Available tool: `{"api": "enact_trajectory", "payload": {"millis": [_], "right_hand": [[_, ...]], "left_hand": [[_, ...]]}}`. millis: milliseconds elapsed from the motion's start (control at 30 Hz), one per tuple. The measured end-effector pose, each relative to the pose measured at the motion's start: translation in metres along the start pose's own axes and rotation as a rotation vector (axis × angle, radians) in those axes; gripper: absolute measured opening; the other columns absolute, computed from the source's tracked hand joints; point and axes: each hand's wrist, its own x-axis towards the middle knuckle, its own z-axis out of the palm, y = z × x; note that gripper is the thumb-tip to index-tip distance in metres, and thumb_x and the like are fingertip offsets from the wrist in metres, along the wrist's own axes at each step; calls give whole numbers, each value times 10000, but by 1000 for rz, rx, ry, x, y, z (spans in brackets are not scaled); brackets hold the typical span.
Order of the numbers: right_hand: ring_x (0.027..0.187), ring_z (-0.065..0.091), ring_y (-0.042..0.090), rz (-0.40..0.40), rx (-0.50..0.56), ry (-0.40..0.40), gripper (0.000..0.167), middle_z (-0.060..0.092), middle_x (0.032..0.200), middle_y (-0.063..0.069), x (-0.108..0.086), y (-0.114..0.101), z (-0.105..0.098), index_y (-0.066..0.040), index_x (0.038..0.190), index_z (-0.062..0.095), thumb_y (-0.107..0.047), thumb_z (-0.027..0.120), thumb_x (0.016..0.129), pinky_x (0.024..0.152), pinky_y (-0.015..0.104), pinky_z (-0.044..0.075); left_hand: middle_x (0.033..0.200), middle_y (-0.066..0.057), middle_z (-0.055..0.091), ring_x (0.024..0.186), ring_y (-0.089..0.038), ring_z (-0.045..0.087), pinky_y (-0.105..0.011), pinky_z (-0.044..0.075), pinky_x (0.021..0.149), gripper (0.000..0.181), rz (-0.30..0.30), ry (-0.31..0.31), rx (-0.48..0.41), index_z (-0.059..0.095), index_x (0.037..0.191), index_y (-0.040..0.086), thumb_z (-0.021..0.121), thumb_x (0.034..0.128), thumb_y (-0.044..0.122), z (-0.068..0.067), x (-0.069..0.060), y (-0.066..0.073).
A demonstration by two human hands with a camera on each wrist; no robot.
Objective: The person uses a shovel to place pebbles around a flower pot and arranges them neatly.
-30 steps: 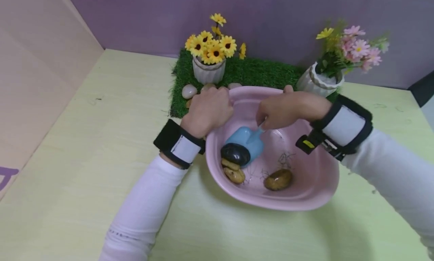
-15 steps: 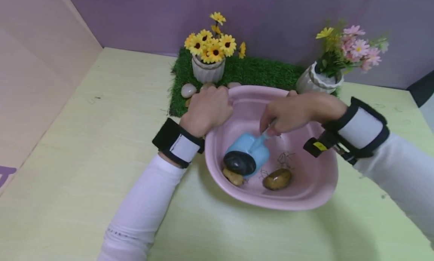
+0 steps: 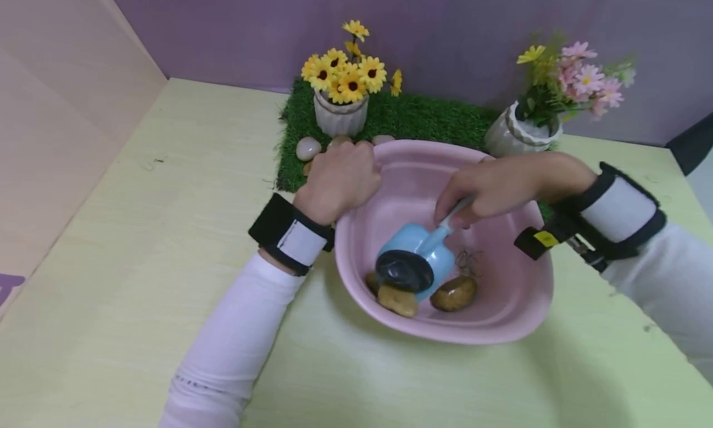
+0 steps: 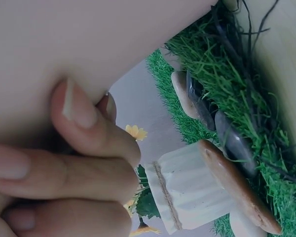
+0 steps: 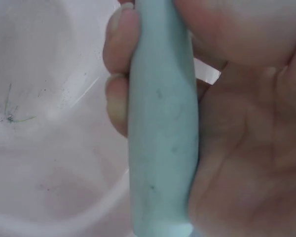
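My right hand [image 3: 490,187] grips the handle of a light blue scoop [image 3: 442,261] inside a pink basin [image 3: 518,329]. In the right wrist view the pale blue handle [image 5: 163,123] lies between curled fingers and palm. A glossy black stone [image 3: 405,271] fills the scoop's mouth. A tan stone [image 3: 398,300] sits against the mouth's near edge, and another brown stone [image 3: 372,282] is partly hidden behind it. A larger brown stone [image 3: 454,294] lies to the right. My left hand [image 3: 342,177] holds the basin's left rim; its curled fingers [image 4: 69,175] show in the left wrist view.
Behind the basin lies a green artificial grass mat [image 3: 429,120]. On it stand a white pot [image 3: 341,117] of yellow flowers and a tilted pot [image 3: 509,137] of pink flowers. Pebbles [image 3: 308,148] lie beside the left hand. Dark strands [image 3: 469,261] lie on the basin floor.
The right hand has drawn the scoop rightward and toward the near side. The tan stone has shifted the same way at its mouth. The left hand stays on the rim.
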Motion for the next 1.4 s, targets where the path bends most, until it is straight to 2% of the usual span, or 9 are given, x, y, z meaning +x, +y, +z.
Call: {"api": "enact_trajectory", "payload": {"millis": [133, 333, 533, 700, 833, 1000, 1067, 1233, 1400], "right_hand": [[1268, 547, 197, -11, 49, -20, 323, 621, 1328, 2, -3, 4, 1, -163, 1285, 634, -216, 575, 972, 1090, 474, 442], [1223, 552, 158, -39, -10, -13, 305, 633, 1290, -34, -1, 0, 3, -178, 1271, 639, -232, 561, 982, 1053, 423, 460], [1174, 549, 152, -11, 13, -35, 340, 605, 1312, -13, -1, 4, 6, -167, 1309, 604, -260, 549, 986, 990, 368, 481], [1282, 508, 212, -11, -4, 5, 378, 559, 1380, 18, -8, 13, 8, -170, 1345, 570, -295, 554, 988, 1067, 470, 448], [1274, 529, 220, -30, -32, 62, 355, 588, 1355, 2, -12, 18, 10, -183, 1319, 592, -312, 560, 990, 1073, 519, 430], [1232, 561, 188, -64, -115, 148, 267, 651, 1274, -93, -11, 15, 11, -270, 1236, 648, -333, 571, 988, 1094, 605, 259], [1204, 581, 159, -91, -134, 153, 242, 667, 1242, -112, -10, 13, 11, -277, 1211, 661, -326, 573, 991, 1109, 570, 277], [1158, 614, 112, -139, -160, 152, 229, 681, 1213, -112, -10, 11, 11, -253, 1202, 669, -288, 569, 999, 1030, 451, 466], [1144, 605, 100, -133, -177, 176, 201, 689, 1169, -183, -12, 9, 11, -325, 1156, 684, -292, 601, 976, 1005, 466, 293]], "left_hand": [[1010, -142, 563, 887, -270, 555, -455, 536, 671, 385, 4, 7, -2, 579, 1250, 42, 371, 1026, 276, 0, 0, -1], [1027, -137, 558, 903, -255, 541, -449, 539, 672, 382, -7, 3, -8, 575, 1258, 49, 379, 1022, 276, -1, -1, -2], [1026, -141, 569, 904, -267, 557, -449, 534, 677, 389, 7, -3, -5, 570, 1265, 41, 369, 1027, 274, 0, 1, -1], [980, -133, 563, 863, -262, 557, -444, 532, 660, 374, 13, 3, -4, 584, 1233, 41, 365, 1028, 265, -1, 1, 0], [961, -126, 558, 846, -253, 553, -433, 529, 645, 367, 17, 1, -7, 589, 1217, 45, 359, 1028, 259, -1, 0, 0], [961, -125, 554, 843, -246, 544, -429, 528, 630, 366, 16, 1, -20, 586, 1216, 41, 358, 1028, 257, -1, -1, -2], [967, -127, 553, 854, -246, 538, -434, 527, 638, 367, 16, 2, -21, 585, 1220, 41, 357, 1029, 256, -1, -1, -2], [963, -125, 556, 853, -246, 539, -440, 528, 652, 370, 19, 5, -19, 585, 1227, 42, 352, 1030, 250, -2, -1, -2], [974, -125, 556, 874, -250, 542, -442, 529, 667, 380, 23, -8, -18, 582, 1238, 43, 342, 1034, 255, -2, -1, -2]]}}
